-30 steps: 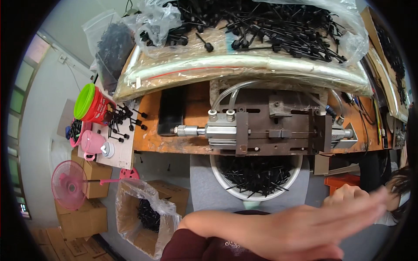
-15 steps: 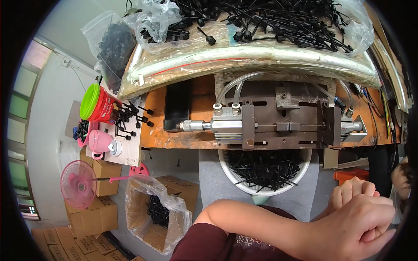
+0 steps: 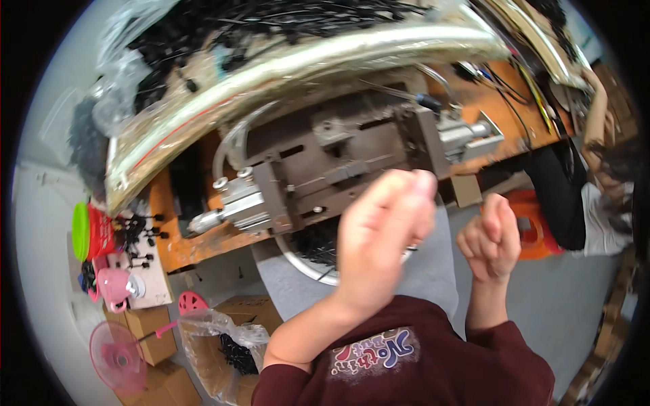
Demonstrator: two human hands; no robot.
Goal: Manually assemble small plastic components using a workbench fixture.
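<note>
My left hand [image 3: 384,233] is raised in a loose fist before the dark metal clamping fixture [image 3: 291,150], somewhat blurred. To its right, apart from it, my right hand [image 3: 492,238] is also closed, its fingers curled in. Nothing shows in either hand. On the fixture, a silver air cylinder [image 3: 245,205] sits at the left end and another cylinder [image 3: 467,132] at the right, with clear hoses attached. Below the bench edge, a white basin [image 3: 298,267] of black thin-stemmed plastic parts [image 3: 313,247] is partly hidden by my left forearm.
A plastic-wrapped ledge [image 3: 291,64] holds a heap of black stemmed parts [image 3: 271,30] behind the fixture. At left are a red bucket [image 3: 99,230], a pink fan [image 3: 118,356] and a lined carton [image 3: 254,304]. Another person [image 3: 609,210] sits at right by an orange stool [image 3: 538,233].
My hands have come apart from their crossed position at the lower right. The left has swung up and left before the fixture. The whole view has turned and shifted right.
</note>
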